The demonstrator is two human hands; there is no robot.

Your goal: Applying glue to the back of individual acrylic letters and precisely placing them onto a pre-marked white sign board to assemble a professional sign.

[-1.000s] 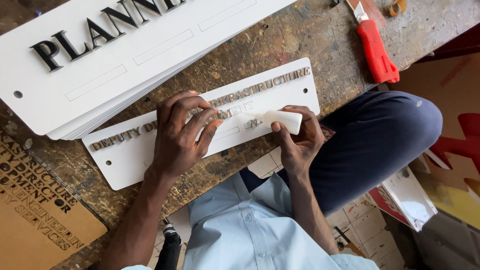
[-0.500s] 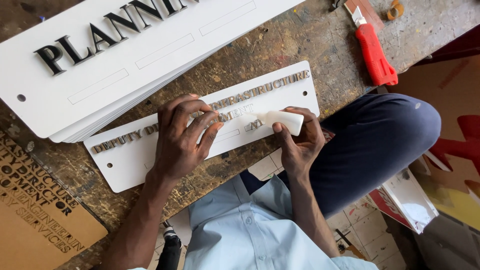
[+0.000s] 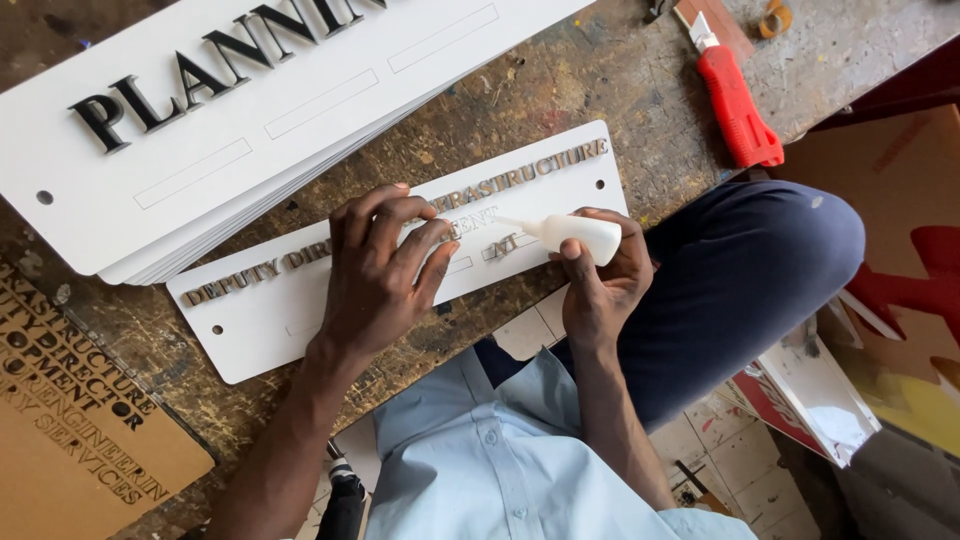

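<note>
On the scarred wooden bench (image 3: 640, 110), a long white rectangular sign plate with raised metallic letters (image 3: 270, 320) lies with its long axis running from lower left up to upper right. The left hand (image 3: 380, 275) presses flat on its middle, fingers spread over the letters. The right hand (image 3: 605, 285) is closed around a small white squeeze bottle of glue (image 3: 570, 232), lying nearly level, its thin nozzle pointing left at the plate's lower row of letters. A red-handled utility knife (image 3: 735, 100) rests well apart, upper right.

Head camera, close, straight down on workbench (image 3: 600, 90)
</note>
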